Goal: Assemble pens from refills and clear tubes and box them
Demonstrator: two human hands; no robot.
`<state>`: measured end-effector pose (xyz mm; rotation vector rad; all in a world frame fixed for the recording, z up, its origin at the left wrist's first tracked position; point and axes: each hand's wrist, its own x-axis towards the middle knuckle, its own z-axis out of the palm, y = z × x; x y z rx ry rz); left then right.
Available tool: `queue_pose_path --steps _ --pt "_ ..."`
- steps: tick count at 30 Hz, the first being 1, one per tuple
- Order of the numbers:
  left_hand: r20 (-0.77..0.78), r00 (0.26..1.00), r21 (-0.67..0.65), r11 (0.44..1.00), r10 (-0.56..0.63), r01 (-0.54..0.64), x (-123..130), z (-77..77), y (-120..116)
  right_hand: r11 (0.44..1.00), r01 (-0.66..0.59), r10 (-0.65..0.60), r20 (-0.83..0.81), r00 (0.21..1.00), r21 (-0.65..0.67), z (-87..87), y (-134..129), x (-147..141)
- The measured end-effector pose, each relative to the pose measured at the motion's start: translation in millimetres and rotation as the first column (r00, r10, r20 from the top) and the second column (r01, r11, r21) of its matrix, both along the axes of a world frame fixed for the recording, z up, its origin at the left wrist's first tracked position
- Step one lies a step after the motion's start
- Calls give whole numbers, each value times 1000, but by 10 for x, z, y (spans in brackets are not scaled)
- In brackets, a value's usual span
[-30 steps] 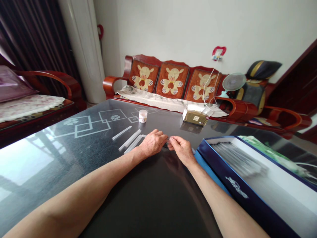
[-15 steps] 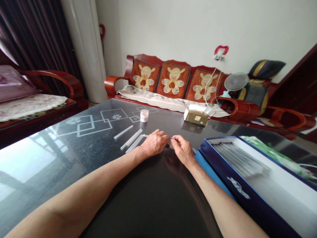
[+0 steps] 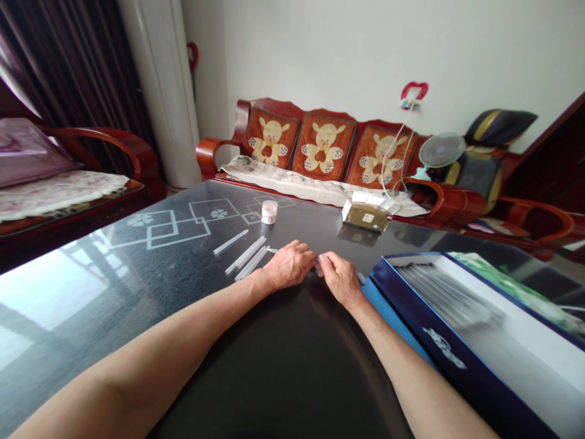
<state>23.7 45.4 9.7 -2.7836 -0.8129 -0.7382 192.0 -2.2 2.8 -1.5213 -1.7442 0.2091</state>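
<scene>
Over the dark glossy table (image 3: 183, 286), my left hand (image 3: 292, 263) is closed with its fingers curled. My right hand (image 3: 337, 275) is pinched close beside it, fingertips almost meeting the left ones. Something small and dark shows between them, too small to make out. A pale tip sticks out at the left hand's back edge, and another pale end shows at the right hand's outer side. Several translucent white sticks (image 3: 245, 255) lie left of my left hand. A small white round container (image 3: 269, 212) stands beyond them.
At the right is an open blue box (image 3: 425, 323) holding several slim clear packets (image 3: 445, 292), with a green and white bag (image 3: 507, 283) behind it. A gold tissue box (image 3: 365, 216) stands farther back. A wooden sofa (image 3: 214, 155) is beyond the table.
The whole view has shifted slightly, so things sit a little farther right. Both hands keep nearly the same pose, fingertips close together.
</scene>
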Motion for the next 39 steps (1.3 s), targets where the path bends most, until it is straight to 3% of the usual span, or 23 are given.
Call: queue_pose_path --steps 23,30,34,36,38,39 --pt "-26 1000 -15 1000 -1 1 8 58 -32 997 -65 62 76 995 43 -15 -9 36" --pt "-15 999 -23 999 -41 41 -2 53 -21 994 -87 81 -86 993 -62 31 -12 17" --pt "255 967 68 998 -17 0 -28 97 11 996 -29 -2 -366 931 -79 36 55 37" --pt "436 895 -14 995 93 -97 -38 141 30 997 53 -79 -536 840 -64 27 101 57" --pt "527 802 -280 948 281 -149 -40 182 49 995 78 -103 -662 743 -68 23 125 48" --pt "539 755 -441 889 373 -124 -38 195 58 996 51 -91 -696 712 -78 24 121 26"
